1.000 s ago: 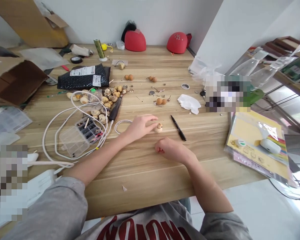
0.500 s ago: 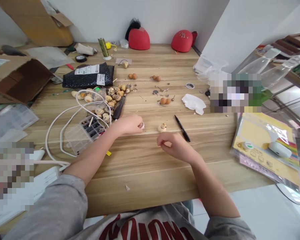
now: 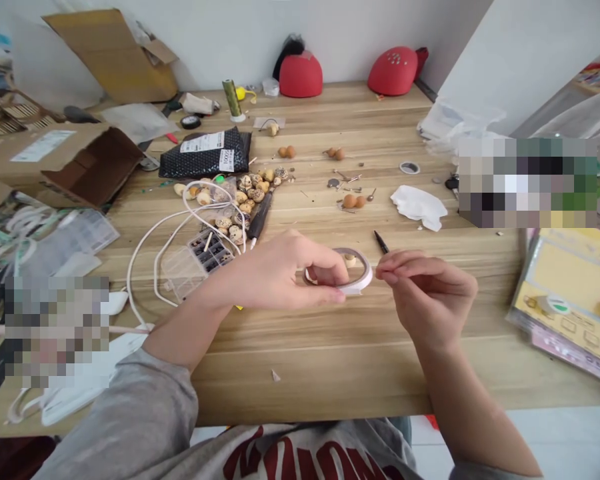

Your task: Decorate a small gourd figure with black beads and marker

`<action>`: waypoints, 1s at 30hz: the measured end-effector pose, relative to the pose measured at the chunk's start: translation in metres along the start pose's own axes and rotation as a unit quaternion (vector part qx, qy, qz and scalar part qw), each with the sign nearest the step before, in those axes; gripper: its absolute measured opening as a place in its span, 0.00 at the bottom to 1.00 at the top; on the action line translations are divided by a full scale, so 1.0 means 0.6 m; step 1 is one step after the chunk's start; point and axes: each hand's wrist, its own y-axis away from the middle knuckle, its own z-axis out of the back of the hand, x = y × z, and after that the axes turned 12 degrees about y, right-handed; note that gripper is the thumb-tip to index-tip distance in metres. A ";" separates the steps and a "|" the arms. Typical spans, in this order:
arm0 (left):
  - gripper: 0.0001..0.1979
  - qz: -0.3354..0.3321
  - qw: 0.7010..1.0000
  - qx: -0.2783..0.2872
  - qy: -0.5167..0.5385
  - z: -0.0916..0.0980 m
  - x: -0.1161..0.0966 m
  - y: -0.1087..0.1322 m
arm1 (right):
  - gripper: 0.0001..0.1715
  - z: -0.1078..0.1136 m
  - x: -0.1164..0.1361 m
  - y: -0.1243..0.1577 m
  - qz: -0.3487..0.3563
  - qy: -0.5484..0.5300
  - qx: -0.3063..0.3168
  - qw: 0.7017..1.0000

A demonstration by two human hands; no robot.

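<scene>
Your left hand [image 3: 275,273] clamps the white tape roll [image 3: 366,275], your right hand [image 3: 430,293] pinched closed beside it; a slip could drop the roll onto the small gourd [image 3: 350,261].

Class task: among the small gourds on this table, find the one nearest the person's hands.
The pale gourd, seen through the white ring held in the left hand; the other gourds lie farther up the table.

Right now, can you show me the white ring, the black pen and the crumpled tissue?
White ring [image 3: 366,275]: head view, on the right side of its outer edge.
Black pen [image 3: 381,243]: head view, on the part of the pen that shows.
Crumpled tissue [image 3: 419,206]: head view, on its middle.
</scene>
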 end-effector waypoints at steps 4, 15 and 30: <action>0.07 -0.029 0.994 -0.048 -0.097 -0.026 -0.003 -0.004 | 0.12 -0.003 0.005 0.002 0.031 0.019 0.003 0.999; 0.06 -0.073 0.955 -0.151 -0.245 -0.056 0.019 -0.009 | 0.10 -0.006 0.015 0.001 -0.060 0.017 0.042 0.997; 0.07 -0.027 0.947 -0.139 -0.289 -0.060 0.033 -0.011 | 0.06 -0.003 0.017 0.004 -0.013 0.122 0.097 0.988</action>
